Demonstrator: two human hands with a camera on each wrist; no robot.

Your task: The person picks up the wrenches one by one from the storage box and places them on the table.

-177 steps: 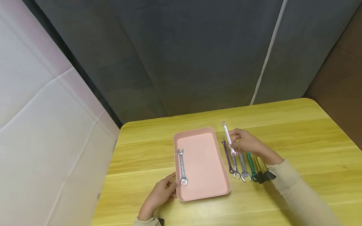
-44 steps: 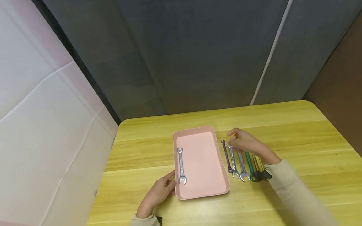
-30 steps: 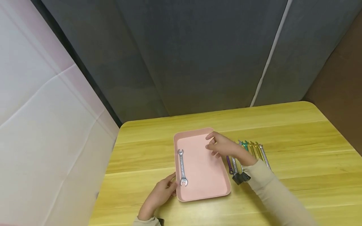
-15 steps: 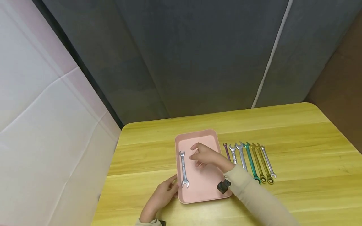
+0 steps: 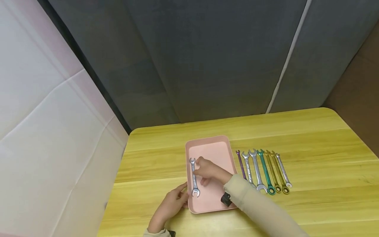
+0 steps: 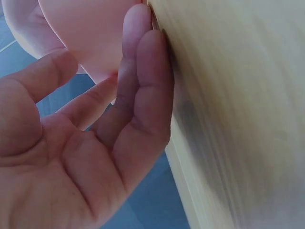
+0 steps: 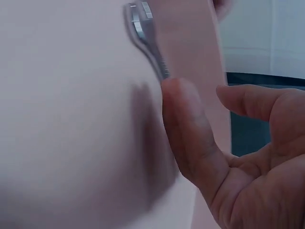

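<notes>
A pink tray [image 5: 217, 151] lies on the yellow wooden table [image 5: 311, 144]. One silver open-ended wrench [image 5: 193, 179] lies along the tray's left side. My right hand [image 5: 199, 164] reaches into the tray. In the right wrist view a straight fingertip [image 7: 178, 102] touches the wrench [image 7: 143, 28] on its shaft, with the thumb [image 7: 248, 102] held apart. My left hand [image 5: 180, 195] rests at the tray's near left corner. Its straight fingers [image 6: 143, 71] lie against the tray [image 6: 90, 33] and the table edge.
Several wrenches lie in a row on the table right of the tray: a purple one [image 5: 240, 163], silver ones [image 5: 256, 169], a green one [image 5: 265, 171], gold ones [image 5: 273, 171]. A grey curtain hangs behind the table; a white wall stands on the left.
My right hand let go of a silver wrench in the row, then crossed leftward over the tray to the wrench lying in it. The left hand stayed at the tray's corner.
</notes>
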